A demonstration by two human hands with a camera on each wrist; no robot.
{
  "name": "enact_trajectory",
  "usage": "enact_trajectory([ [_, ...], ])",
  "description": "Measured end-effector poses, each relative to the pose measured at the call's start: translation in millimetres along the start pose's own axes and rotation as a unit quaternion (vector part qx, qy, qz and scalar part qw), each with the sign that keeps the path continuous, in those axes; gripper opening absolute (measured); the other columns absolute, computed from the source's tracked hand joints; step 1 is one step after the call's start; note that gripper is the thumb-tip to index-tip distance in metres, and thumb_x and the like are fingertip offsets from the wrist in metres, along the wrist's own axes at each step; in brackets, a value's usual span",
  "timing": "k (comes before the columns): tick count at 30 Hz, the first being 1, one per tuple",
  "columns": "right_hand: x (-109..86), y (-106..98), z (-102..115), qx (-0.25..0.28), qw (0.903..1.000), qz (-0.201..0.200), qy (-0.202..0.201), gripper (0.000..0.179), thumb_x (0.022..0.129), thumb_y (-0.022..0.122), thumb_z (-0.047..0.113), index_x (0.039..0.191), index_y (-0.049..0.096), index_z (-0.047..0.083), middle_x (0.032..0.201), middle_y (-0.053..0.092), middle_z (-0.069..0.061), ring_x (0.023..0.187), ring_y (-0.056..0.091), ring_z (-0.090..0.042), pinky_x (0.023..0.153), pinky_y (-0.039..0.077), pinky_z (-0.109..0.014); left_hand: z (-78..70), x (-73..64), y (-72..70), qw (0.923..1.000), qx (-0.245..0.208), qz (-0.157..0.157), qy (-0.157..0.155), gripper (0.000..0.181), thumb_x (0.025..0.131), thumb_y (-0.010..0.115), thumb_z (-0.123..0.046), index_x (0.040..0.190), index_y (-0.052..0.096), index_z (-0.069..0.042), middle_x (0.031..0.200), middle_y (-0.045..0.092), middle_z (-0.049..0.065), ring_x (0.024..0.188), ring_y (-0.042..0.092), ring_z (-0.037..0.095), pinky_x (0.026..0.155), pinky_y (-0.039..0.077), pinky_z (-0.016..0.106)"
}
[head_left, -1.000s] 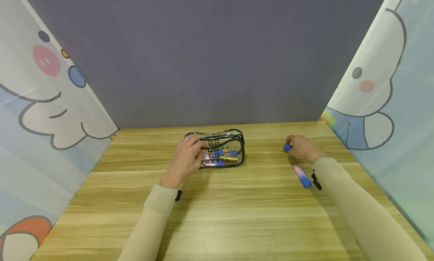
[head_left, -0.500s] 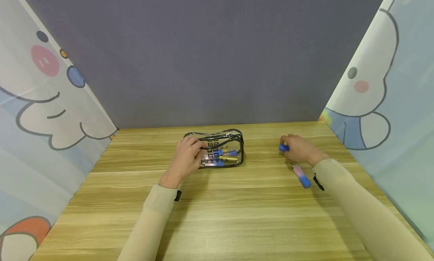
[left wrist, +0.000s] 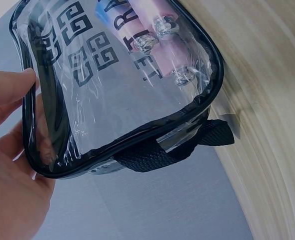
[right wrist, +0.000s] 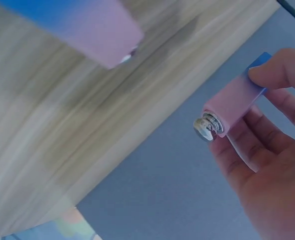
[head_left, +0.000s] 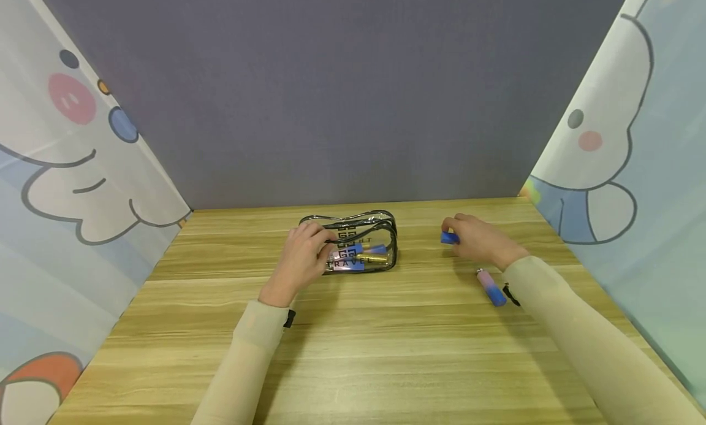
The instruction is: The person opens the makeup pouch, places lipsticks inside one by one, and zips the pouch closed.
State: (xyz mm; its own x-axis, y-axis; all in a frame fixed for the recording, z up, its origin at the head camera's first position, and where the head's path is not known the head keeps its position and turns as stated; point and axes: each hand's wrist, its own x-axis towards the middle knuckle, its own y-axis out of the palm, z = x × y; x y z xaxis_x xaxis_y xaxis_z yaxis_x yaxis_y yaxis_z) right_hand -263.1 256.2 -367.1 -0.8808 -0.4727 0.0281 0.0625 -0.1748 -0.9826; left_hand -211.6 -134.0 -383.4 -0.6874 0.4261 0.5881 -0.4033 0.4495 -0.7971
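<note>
My left hand (head_left: 300, 253) pinches the left end of a clear zip pouch (head_left: 395, 247) with black piping and black lettering. In the left wrist view the thumb lies on the pouch's black edge, with fingers behind it. Inside the pouch (left wrist: 112, 117) are several pink-and-blue lipstick tubes (left wrist: 171, 59) and a gold tube (head_left: 375, 258). To the right, my right hand (head_left: 480, 240) holds a pink-and-blue lipstick tube (right wrist: 232, 102) above the table, thumb on its blue end, clear knob outward. Another such lipstick tube (head_left: 491, 288) lies on the table below that hand.
The wooden table (head_left: 364, 351) ends at a grey panel (head_left: 353, 94) behind the pouch. Curtains with cartoon prints (head_left: 601, 137) hang on both sides. A black fabric loop (left wrist: 162, 155) sticks out from the pouch's end.
My right hand has lifted the lipstick tube and moved left with it, toward the pouch. The left hand and the pouch stay where they were.
</note>
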Motion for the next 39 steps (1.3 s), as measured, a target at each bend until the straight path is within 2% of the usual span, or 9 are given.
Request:
enact_trajectory([
  [9, 5.2, -8, 20, 0.034, 0.9993, -0.002, -0.013, 0.037, 0.089, 0.066, 0.008, 0.126, 0.062, 0.006, 0.108, 0.061, -0.01, 0.092, 0.06, -0.026, 0.083, 0.051, -0.049, 0.4, -0.2, 0.1, 1.0, -0.005, -0.002, 0.001, 0.011, 0.094, 0.073, -0.007, 0.103, 0.075, -0.011, 0.1, 0.067, 0.005, 0.096, 0.058, 0.027, 0.079, 0.042, 0.042],
  [15, 9.6, -10, 33, 0.042, 0.9976, -0.033, -0.044, 0.033, 0.088, 0.066, 0.006, 0.121, 0.063, 0.006, 0.1, 0.061, -0.007, 0.086, 0.057, -0.023, 0.079, 0.049, -0.045, 0.3, -0.1, 0.0, 1.0, -0.004, -0.003, 0.002, 0.011, 0.093, 0.074, -0.008, 0.103, 0.075, -0.011, 0.1, 0.067, 0.005, 0.096, 0.058, 0.027, 0.079, 0.043, 0.043],
  [22, 14.6, -11, 44, 0.074, 0.9917, -0.067, -0.081, 0.031, 0.084, 0.066, 0.003, 0.115, 0.065, 0.005, 0.09, 0.06, -0.004, 0.079, 0.055, -0.021, 0.076, 0.048, -0.044, 0.0, -0.1, -0.1, 1.0, -0.004, -0.004, 0.0, 0.01, 0.093, 0.073, -0.008, 0.103, 0.075, -0.011, 0.1, 0.067, 0.005, 0.097, 0.059, 0.027, 0.08, 0.044, 0.044],
  [30, 20.1, -17, 56, 0.133, 0.9865, -0.065, -0.07, 0.03, 0.087, 0.065, 0.004, 0.117, 0.065, 0.005, 0.09, 0.062, -0.004, 0.076, 0.053, -0.02, 0.071, 0.045, -0.039, -0.4, -0.1, -0.4, 1.0, -0.004, -0.006, 0.003, 0.01, 0.093, 0.073, -0.007, 0.103, 0.075, -0.01, 0.1, 0.067, 0.005, 0.096, 0.059, 0.028, 0.08, 0.043, 0.044],
  [39, 25.3, -27, 68, 0.162, 0.9807, -0.08, -0.073, 0.032, 0.089, 0.065, 0.005, 0.121, 0.064, 0.004, 0.098, 0.061, -0.008, 0.084, 0.056, -0.022, 0.075, 0.048, -0.039, -1.0, 0.8, -1.9, 1.0, -0.004, -0.005, 0.002, 0.01, 0.093, 0.074, -0.007, 0.102, 0.075, -0.01, 0.099, 0.067, 0.005, 0.096, 0.059, 0.027, 0.08, 0.043, 0.044],
])
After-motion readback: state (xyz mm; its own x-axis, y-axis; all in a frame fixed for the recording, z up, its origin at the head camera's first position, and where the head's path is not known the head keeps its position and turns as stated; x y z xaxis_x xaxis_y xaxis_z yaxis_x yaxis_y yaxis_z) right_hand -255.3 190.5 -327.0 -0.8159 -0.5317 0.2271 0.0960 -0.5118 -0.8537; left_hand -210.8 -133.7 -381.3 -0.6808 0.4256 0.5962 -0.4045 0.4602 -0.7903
